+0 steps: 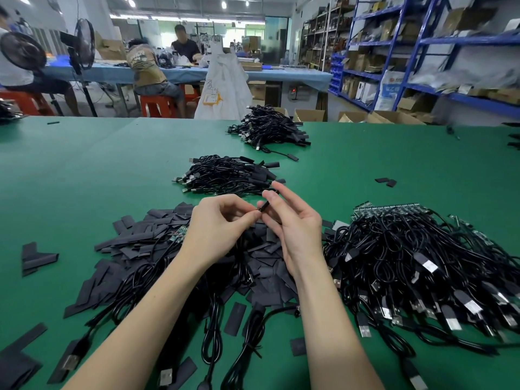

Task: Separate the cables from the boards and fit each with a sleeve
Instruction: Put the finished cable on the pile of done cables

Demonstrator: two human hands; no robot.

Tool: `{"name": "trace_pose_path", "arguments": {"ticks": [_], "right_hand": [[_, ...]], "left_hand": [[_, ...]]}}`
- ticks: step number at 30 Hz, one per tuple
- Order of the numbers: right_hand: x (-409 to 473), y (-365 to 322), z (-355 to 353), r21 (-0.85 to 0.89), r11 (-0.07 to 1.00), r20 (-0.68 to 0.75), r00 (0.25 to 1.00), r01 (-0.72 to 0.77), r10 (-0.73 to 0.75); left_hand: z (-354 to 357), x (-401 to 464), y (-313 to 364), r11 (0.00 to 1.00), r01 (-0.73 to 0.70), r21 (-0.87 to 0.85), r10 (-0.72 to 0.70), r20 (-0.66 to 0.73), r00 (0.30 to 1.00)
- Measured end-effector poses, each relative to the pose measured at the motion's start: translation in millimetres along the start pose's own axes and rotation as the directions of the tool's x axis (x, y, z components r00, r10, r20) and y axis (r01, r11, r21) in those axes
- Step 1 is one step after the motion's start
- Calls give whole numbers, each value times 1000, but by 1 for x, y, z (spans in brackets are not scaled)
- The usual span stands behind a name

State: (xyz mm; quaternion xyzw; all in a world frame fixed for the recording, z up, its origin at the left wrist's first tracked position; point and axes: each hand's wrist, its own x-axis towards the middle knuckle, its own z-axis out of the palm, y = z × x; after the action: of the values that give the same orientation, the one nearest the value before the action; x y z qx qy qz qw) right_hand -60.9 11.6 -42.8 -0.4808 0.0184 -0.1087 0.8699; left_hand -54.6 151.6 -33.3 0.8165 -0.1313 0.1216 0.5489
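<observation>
Two hands meet at the centre of the green table (112, 164). The left hand (218, 223) pinches something small at its fingertips; the right hand (292, 220) holds a black sleeve (268, 199) between thumb and forefinger, tilted toward 1 o'clock. To do this well, keep the sleeve mouth open and feed straight, without bending. Loose sleeves (157, 237) lie at 9 o'clock, unsorted cables (422, 263) at 3, finished bundles (230, 175) at 12. What the left fingers pinch is hidden.
</observation>
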Motion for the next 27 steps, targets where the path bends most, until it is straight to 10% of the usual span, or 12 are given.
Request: {"name": "trace_pose_path", "arguments": {"ticks": [7, 12, 18, 27], "right_hand": [[3, -9, -6, 90, 996, -29, 1000, -7, 9], [4, -13, -14, 48, 997, -89, 994, -53, 57], [7, -10, -17, 0, 996, -120, 989, -92, 91], [8, -7, -11, -216, 970, -130, 988, -113, 86]], "left_hand": [[-13, 37, 36, 977, -133, 166, 126, 50, 991], [-26, 135, 69, 767, -338, 546, 311, 144, 939], [-12, 193, 6, 555, -260, 790, 32, 293, 956], [-23, 91, -27, 871, -191, 452, 166, 94, 982]]}}
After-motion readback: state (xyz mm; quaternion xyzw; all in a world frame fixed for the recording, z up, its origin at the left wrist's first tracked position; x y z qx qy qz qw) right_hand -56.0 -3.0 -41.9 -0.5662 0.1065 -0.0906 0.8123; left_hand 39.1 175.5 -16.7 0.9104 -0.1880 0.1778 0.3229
